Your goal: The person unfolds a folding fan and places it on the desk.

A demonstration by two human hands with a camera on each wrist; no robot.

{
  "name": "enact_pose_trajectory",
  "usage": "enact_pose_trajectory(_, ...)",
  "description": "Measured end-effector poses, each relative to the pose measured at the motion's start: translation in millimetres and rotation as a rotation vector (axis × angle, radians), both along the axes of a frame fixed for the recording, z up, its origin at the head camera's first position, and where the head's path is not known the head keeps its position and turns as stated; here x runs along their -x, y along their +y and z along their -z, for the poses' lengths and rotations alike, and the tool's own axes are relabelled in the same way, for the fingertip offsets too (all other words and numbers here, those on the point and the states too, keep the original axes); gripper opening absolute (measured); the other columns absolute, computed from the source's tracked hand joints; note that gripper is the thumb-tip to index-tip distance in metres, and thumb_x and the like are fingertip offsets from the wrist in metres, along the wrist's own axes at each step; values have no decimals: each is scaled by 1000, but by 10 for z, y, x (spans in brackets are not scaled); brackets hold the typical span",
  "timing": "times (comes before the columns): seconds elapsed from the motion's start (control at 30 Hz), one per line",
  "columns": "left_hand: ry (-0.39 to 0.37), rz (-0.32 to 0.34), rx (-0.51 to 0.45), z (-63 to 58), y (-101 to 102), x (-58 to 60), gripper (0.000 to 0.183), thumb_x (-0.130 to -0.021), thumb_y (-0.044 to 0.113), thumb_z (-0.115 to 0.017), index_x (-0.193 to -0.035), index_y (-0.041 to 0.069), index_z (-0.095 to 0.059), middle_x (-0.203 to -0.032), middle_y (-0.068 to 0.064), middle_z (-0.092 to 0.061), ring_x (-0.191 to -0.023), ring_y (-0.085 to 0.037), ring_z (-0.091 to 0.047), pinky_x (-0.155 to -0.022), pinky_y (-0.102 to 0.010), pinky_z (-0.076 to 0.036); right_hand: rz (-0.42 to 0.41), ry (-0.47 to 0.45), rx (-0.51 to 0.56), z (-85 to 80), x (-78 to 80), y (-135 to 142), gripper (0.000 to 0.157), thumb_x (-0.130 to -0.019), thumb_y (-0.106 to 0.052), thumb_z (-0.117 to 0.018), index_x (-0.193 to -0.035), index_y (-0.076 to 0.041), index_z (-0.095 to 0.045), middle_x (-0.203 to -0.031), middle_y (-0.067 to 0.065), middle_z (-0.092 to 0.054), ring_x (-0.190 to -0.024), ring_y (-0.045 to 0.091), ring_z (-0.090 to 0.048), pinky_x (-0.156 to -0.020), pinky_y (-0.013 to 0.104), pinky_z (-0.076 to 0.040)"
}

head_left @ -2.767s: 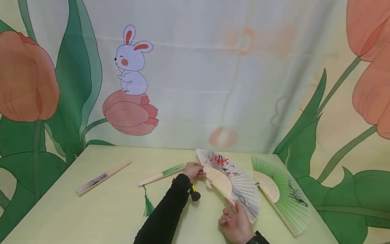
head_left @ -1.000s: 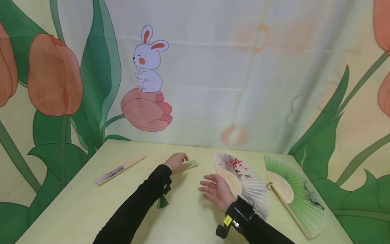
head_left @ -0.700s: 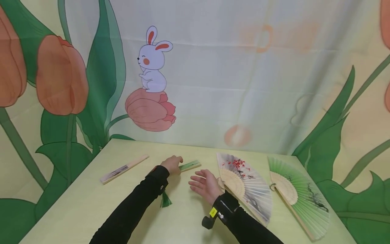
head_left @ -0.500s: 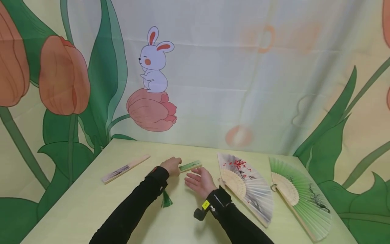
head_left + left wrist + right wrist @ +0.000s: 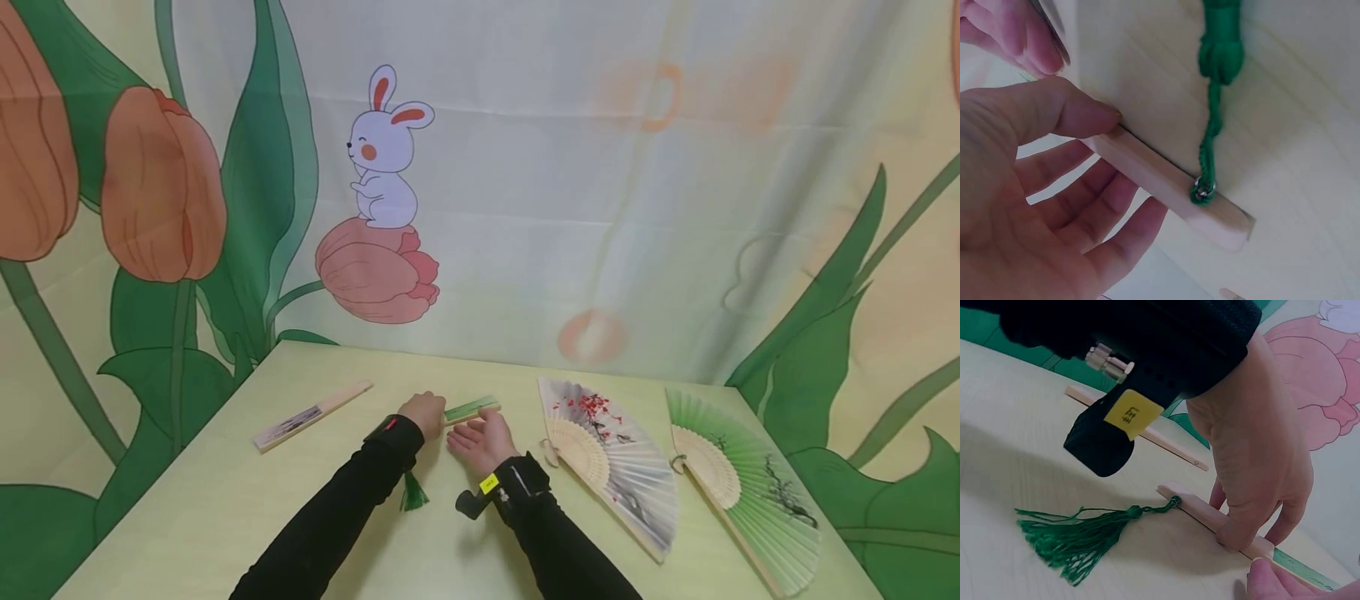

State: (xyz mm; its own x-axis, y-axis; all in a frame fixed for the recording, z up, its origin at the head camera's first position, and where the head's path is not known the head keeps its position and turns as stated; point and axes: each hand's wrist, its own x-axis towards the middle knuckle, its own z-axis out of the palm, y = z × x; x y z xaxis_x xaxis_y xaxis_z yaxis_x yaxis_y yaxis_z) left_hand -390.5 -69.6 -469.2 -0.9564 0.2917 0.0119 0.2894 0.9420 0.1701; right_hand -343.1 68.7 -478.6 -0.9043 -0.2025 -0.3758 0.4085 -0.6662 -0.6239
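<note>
A folded hand fan (image 5: 471, 408) with green cloth and pale wooden sticks lies on the table between both hands. My left hand (image 5: 423, 415) holds its wooden end; in the left wrist view the thumb presses one side of the fan (image 5: 1154, 175) and the fingers curl against the other. From that end a green tassel (image 5: 1079, 537) trails over the table. My right hand (image 5: 483, 442) is palm up at the green end, fingers loosely extended, thumb at the fan's edge. In the right wrist view its fingertips (image 5: 1264, 578) meet the fan's near edge.
To the left, another folded fan (image 5: 311, 415) lies on the yellowish table (image 5: 225, 517). At the right, a white open fan (image 5: 637, 475) with red blossoms and a green open fan (image 5: 765, 492) lie spread. A printed tulip-and-rabbit curtain (image 5: 510, 208) stands behind the table.
Both hands have left the white fan and moved left to the folded green fan. The right hand has come in to its green end. The head view has turned slightly left.
</note>
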Motion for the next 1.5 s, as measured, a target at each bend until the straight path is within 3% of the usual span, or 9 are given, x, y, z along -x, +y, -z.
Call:
enact_pose_trajectory(0.2, -47, 0, -21, -27, -13, -60, 21, -89, 7, -78, -103, 1, -63, -97, -18, -63, -95, -38, -66, -85, -50, -56, -3, -30, 57, 47, 24, -31, 66, -112, -24, -29, -156, 19, -5, -162, 39, -18, -153, 48, -23, -126, 50, -25)
enact_pose_trajectory(0.37, -107, 23, -77, 70, -61, -12, 28, -88, 5, -78, -109, 0, -59, -101, -19, -63, -96, -37, -66, -87, -50, -55, -13, -26, 59, 56, 26, -40, 65, -112, -22, -30, -156, 18, -5, -162, 39, -19, -153, 47, -24, -125, 48, -26)
enact_pose_trajectory(0.57, -129, 54, -154, 197, -119, 42, 30, -85, 1, -76, -108, 1, -57, -94, -16, -65, -83, -29, -61, -77, -43, -51, -38, -16, 42, 73, 34, -41, 63, -111, -18, -31, -156, 18, -7, -161, 36, -20, -151, 43, -26, -124, 43, -29)
enact_pose_trajectory(0.73, -140, 29, -236, 251, -130, 46, 31, -89, 7, -72, -115, -1, -59, -101, -16, -68, -82, -25, -58, -76, -40, -50, -41, -1, 42, 88, 76, -25, 58, -109, -16, -37, -156, 13, -20, -155, 28, -31, -133, 32, -43, -110, 32, -40)
enact_pose_trajectory(0.9, -142, 66, -303, 218, -95, 15, 16, -90, 4, -68, -105, 1, -61, -95, -12, -65, -80, -24, -55, -73, -37, -47, -22, 12, 43, 114, 110, 10, 42, -109, -12, -45, -145, 9, -40, -131, 18, -47, -109, 22, -55, -95, 25, -48)
enact_pose_trajectory(1.03, -142, 115, -360, 199, -41, -25, 12, -90, 1, -67, -99, 4, -60, -89, -7, -60, -77, -22, -52, -69, -32, -42, 8, 43, -50, 125, 109, 44, 21, -109, -9, -50, -124, 6, -52, -105, 13, -59, -89, 17, -61, -80, 22, -52)
enact_pose_trajectory(1.2, -200, 130, -468, 145, 21, -85, 18, -92, 2, -69, -107, 3, -59, -93, -7, -58, -82, -22, -53, -72, -32, -42, 34, 159, -237, 124, 109, 102, 21, -108, -10, -55, -118, 9, -56, -81, 3, -65, -68, 9, -63, -66, 18, -52)
enact_pose_trajectory(1.37, -272, 127, -541, 76, 55, -158, 32, -95, 12, -74, -121, 1, -58, -100, -7, -60, -87, -22, -55, -75, -33, -44, 46, 263, -429, 116, 93, 180, 33, -108, -14, -57, -126, 13, -57, -85, 2, -68, -66, 5, -63, -62, 16, -50)
enact_pose_trajectory(1.5, -367, 123, -654, -1, 58, -247, 39, -98, 18, -75, -127, 0, -57, -101, -8, -61, -81, -20, -56, -67, -30, -46, 53, 256, -467, 63, 39, 278, 35, -108, -18, -58, -129, 11, -61, -93, 5, -69, -69, 7, -63, -64, 17, -51)
